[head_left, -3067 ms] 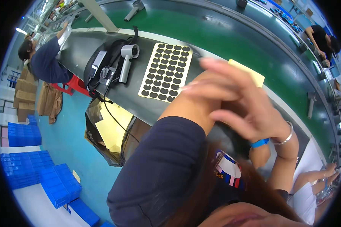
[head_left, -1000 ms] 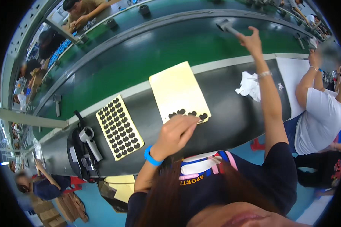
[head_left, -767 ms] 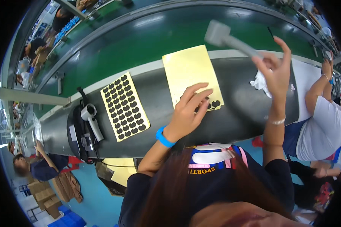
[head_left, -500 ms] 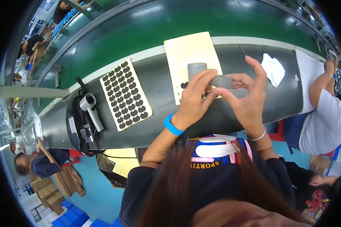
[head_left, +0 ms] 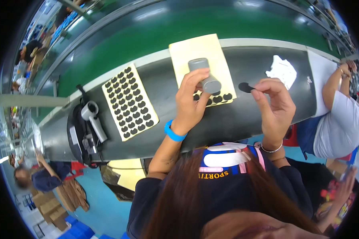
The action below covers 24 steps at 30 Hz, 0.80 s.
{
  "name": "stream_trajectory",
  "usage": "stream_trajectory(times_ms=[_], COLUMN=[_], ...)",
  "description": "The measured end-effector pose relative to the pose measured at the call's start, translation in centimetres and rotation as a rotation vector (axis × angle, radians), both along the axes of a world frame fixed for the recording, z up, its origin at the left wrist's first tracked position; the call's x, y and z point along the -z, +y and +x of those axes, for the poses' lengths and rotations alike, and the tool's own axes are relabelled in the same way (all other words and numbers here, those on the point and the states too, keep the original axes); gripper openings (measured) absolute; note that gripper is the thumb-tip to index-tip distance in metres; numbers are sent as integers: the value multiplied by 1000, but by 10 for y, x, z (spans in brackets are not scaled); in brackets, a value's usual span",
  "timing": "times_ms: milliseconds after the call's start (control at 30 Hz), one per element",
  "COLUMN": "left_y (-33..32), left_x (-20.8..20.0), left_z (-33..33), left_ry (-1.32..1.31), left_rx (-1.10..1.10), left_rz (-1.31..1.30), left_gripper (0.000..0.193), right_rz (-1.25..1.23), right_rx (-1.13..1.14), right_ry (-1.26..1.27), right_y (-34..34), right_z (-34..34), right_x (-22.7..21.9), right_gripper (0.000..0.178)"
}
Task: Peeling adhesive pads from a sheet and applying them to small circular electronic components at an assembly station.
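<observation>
Plainly, the left hand (head_left: 188, 105) curls its fingers around a grey device (head_left: 212, 85) over the yellow sheet (head_left: 199, 46), likely leaving the device's round end free; the right hand (head_left: 276, 105) pinches 1 black disc (head_left: 245, 87) edgewise, fingers nearly closed.

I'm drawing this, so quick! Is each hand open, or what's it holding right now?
Left hand: closed, holding a grey gadget.
Right hand: closed, pinching a black sticker.

1. On the workbench (head_left: 239, 121), a sticker sheet (head_left: 130, 102) lies at a backing sheet's (head_left: 199, 48) eight o'clock.
2. Paper or cloth (head_left: 283, 71) rests at the latter's three.
3. A handheld device (head_left: 96, 125) lies at the sticker sheet's eight.
</observation>
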<state>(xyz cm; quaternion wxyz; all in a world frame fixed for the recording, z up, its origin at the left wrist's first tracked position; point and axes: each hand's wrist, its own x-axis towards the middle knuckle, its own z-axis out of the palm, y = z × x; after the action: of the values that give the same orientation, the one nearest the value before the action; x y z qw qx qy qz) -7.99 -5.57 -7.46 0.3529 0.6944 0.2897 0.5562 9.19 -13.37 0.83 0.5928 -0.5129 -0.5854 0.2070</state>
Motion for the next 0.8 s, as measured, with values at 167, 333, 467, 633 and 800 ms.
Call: stream_trajectory(times_ms=[167, 333, 467, 633, 800], left_y=[-1, -7, -6, -10, -17], left_x=[4, 0, -2, 11, 8], left_z=[5, 2, 4, -13, -16], left_ry=[125, 92, 76, 121, 88], left_rx=[-23, -38, -11, -9, 11], left_rz=[-6, -39, 11, 36, -23], left_gripper=[40, 40, 41, 43, 42], right_rz=[32, 84, 124, 208, 270], right_rx=[34, 50, 102, 113, 177], right_ry=[-80, -45, -81, -113, -92], right_y=[7, 8, 2, 10, 19], right_z=[21, 27, 33, 26, 15], right_x=[-3, -11, -14, -4, -4], right_gripper=[16, 19, 18, 18, 14])
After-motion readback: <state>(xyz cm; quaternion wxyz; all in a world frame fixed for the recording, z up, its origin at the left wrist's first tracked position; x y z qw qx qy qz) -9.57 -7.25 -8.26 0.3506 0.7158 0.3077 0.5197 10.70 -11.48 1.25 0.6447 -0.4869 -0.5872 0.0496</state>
